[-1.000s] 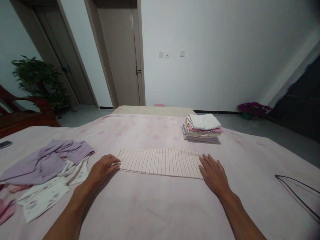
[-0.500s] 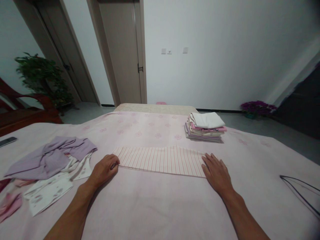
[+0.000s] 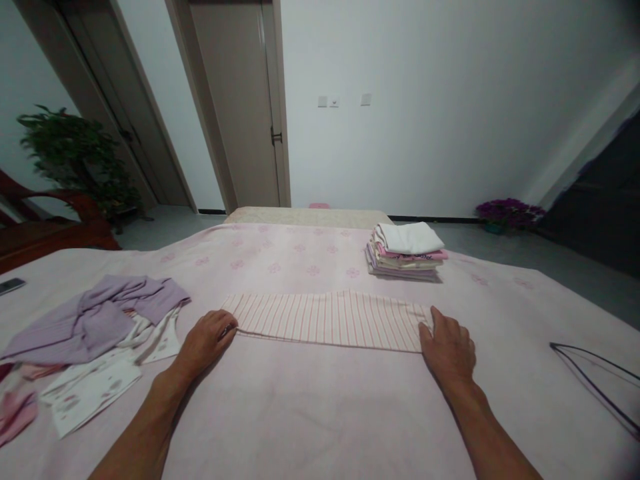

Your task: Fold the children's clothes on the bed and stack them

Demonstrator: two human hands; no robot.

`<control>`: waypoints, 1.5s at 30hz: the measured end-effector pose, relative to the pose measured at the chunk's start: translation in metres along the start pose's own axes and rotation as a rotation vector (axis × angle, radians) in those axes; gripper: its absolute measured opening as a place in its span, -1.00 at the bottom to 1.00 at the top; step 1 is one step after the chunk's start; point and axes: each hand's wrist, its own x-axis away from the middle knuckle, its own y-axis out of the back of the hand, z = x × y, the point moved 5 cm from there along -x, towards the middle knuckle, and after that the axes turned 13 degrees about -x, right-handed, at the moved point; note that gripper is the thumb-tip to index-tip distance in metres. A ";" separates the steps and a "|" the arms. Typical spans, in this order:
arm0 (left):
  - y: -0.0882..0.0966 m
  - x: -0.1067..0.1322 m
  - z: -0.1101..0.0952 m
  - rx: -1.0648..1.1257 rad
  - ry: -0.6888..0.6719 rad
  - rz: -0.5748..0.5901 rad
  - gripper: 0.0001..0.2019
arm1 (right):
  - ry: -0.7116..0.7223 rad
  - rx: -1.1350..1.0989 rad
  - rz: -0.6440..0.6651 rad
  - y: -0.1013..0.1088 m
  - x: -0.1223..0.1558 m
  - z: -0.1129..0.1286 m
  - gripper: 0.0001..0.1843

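Pink-and-cream striped cloth, a long flat strip, is lying crosswise right between both hands in the head view, on a pale pink flower-print cover. Left hand is pinching its left end, right hand has thumb and finger gripping the other. Pretty flat overall, tbh.

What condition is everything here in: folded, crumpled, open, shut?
Striped cloth: folded, lying flat
Left hand: fingers curled at the cloth's left end
Right hand: thumb and fingers at its right end
Stack of cloths: neatly folded
Lilac garment: crumpled
White patterned garment: loose, partly covered
Pink garment: crumpled
Phone: lying flat
Middle door: looks closed
Left door: looks closed
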 end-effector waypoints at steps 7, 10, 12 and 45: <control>0.006 0.002 0.001 0.081 -0.019 0.020 -0.88 | -0.026 -0.109 -0.044 0.010 -0.002 0.001 -0.44; 0.006 0.002 0.000 0.098 -0.003 0.042 -0.88 | -0.146 -0.276 -0.043 0.009 -0.003 -0.008 -0.39; 0.006 0.002 0.000 0.106 0.013 0.056 -0.88 | -0.265 -0.365 -0.017 0.005 -0.004 -0.018 -0.34; -0.060 -0.047 -0.125 -0.124 -0.348 0.057 -0.46 | 0.311 -0.199 -0.129 0.018 0.000 0.026 -0.55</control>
